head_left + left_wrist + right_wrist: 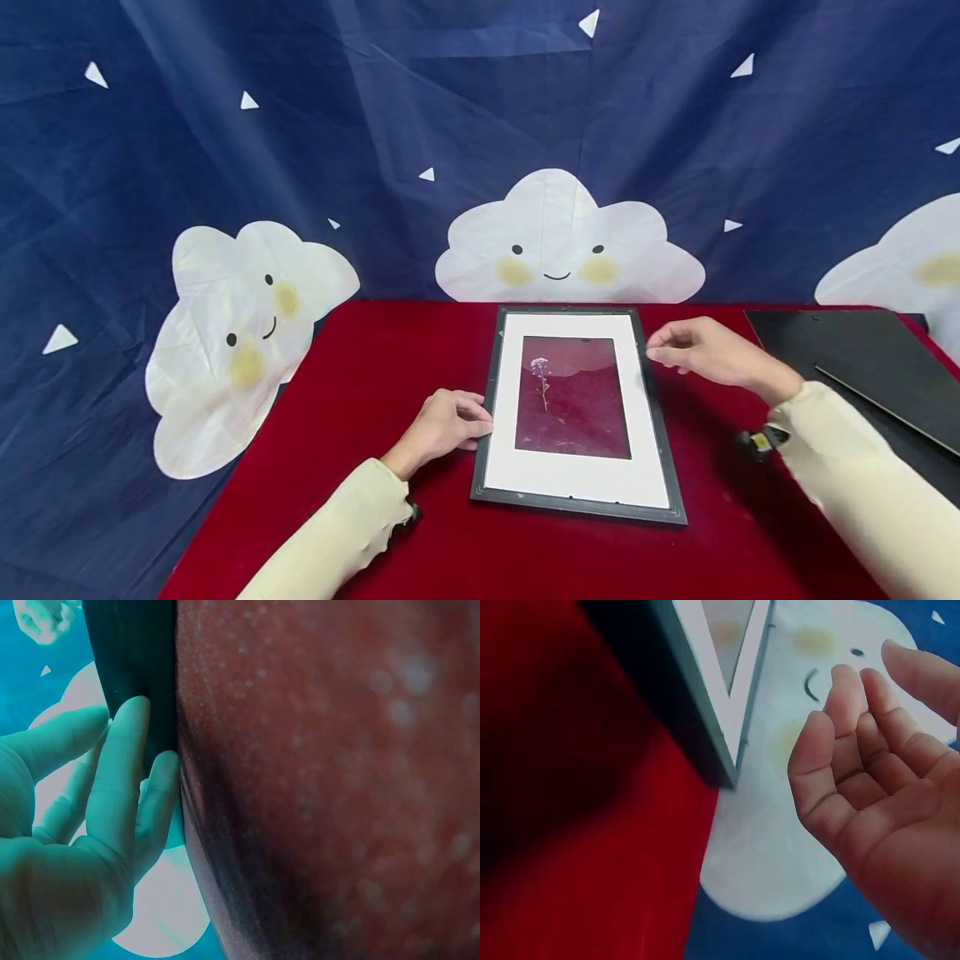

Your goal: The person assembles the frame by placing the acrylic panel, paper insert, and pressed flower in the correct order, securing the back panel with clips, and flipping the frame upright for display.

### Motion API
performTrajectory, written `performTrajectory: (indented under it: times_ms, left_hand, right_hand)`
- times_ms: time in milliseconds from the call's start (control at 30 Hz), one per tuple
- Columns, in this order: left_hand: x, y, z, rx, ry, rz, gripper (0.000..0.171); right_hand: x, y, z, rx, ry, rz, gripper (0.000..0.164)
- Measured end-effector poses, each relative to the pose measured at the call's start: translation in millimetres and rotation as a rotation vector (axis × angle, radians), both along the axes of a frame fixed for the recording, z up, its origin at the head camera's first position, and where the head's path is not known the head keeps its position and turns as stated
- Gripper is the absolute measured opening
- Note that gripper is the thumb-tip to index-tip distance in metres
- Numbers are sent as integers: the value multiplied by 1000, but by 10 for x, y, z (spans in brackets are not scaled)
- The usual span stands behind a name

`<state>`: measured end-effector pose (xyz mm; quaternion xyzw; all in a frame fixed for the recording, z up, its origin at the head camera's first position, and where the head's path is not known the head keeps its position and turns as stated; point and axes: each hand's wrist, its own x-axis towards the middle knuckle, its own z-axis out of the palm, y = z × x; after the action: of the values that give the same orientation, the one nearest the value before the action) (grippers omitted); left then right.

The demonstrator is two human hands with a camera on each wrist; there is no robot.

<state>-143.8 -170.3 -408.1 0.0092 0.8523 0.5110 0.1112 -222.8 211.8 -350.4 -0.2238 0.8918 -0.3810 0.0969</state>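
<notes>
A black picture frame (577,502) with a white mat (555,473) lies on the red cloth. Through the mat's window shows a small dried flower (542,385) with purple blossom and a thin stem. My left hand (442,423) touches the frame's left side; in the left wrist view, its fingers (120,780) lie against the dark outer edge. Beside the frame's upper right side is my right hand (701,350), fingers loosely bent. Nothing lies between those fingers (814,742) in the right wrist view, where they are apart from the frame (705,735).
A black backing board (847,342) lies at the right on the red cloth (337,375), with a narrow light-edged piece (888,408) across it. Behind the table hangs a dark blue curtain (375,125) with smiling clouds and white triangles.
</notes>
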Motion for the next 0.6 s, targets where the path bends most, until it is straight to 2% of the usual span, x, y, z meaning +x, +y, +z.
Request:
performTrajectory:
  times_ms: [233, 467, 600]
  left_hand:
    - [-26, -19, 10, -11, 3, 8, 7]
    - [-26, -53, 18, -21, -2, 23, 7]
    - [-16, -71, 2, -19, -1, 22, 7]
  right_hand:
    - [225, 517, 65, 108, 18, -88, 24]
    - [385, 926, 102, 100, 42, -150, 23]
    - [476, 1121, 79, 123, 23, -179, 29]
